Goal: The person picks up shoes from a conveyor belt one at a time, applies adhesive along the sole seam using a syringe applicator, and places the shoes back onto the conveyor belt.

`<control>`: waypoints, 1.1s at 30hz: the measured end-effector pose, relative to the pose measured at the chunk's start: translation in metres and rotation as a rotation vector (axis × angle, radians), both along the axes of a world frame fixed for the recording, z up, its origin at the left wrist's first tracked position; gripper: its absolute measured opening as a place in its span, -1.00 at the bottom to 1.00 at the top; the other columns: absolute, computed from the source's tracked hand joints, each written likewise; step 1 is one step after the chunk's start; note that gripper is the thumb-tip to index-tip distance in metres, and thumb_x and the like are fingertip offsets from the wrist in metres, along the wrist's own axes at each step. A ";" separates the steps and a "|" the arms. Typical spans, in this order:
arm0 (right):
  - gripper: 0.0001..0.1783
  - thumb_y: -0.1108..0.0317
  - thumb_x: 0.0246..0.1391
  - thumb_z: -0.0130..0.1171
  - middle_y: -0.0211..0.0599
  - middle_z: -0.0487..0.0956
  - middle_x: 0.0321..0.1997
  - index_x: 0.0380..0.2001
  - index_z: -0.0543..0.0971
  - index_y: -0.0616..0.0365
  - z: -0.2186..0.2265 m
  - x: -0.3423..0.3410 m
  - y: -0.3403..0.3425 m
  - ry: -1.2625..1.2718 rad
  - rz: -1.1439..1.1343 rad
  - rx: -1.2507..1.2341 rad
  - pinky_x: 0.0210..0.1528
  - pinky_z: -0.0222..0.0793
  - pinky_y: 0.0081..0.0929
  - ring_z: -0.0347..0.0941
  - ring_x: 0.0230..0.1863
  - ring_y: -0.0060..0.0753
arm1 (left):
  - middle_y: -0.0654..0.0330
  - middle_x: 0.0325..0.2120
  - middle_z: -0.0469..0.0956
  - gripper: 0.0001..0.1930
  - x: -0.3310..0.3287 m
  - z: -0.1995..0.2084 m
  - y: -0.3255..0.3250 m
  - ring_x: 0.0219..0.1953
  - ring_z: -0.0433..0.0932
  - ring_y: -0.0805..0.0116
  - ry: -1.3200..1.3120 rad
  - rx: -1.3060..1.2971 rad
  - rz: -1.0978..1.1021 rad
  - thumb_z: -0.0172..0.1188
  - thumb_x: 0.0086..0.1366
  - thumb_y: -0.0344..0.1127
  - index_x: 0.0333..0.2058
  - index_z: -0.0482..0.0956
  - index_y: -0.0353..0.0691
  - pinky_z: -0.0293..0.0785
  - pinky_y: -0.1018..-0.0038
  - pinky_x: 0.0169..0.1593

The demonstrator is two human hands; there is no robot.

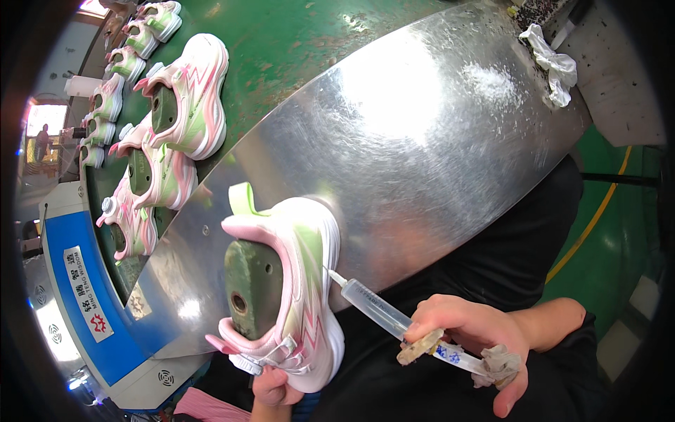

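Observation:
A pink, green and white sneaker (309, 281) lies on its side at the metal table's near edge, a dark green shoe last (253, 288) filling its opening. My left hand (275, 387) grips the sneaker by its toe end, with most of the fingers hidden beneath it. In my right hand (464, 327) is a clear syringe (376, 306), its flange and plunger end wrapped in dirty tape or tissue. The needle tip meets the seam between the sneaker's upper and its white sole, or sits just in front of it; I cannot tell which.
The shiny metal table (422, 183) slants across the middle. Beyond it, several similar sneakers (190, 98) stand in rows on a green surface (281, 42). A crumpled white cloth (552, 63) lies at the far right corner. A blue and white machine panel (91, 281) borders the left.

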State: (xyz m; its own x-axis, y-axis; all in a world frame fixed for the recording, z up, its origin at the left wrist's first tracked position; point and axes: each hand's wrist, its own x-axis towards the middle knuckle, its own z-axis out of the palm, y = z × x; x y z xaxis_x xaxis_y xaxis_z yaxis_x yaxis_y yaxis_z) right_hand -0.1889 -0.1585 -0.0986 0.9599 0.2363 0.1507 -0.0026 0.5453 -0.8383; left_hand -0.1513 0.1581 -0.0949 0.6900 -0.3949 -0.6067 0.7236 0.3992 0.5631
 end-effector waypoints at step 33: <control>0.15 -0.37 -0.42 0.34 -0.05 0.39 -0.08 0.06 0.28 0.38 0.123 -0.059 -0.049 -0.097 -0.028 -0.547 -0.15 0.17 -0.35 0.30 -0.16 -0.24 | 0.02 0.14 0.29 -0.19 0.030 -0.042 -0.146 0.15 0.35 0.04 0.260 -0.817 -0.350 0.16 0.08 -0.68 0.27 0.03 -0.05 0.41 0.14 0.15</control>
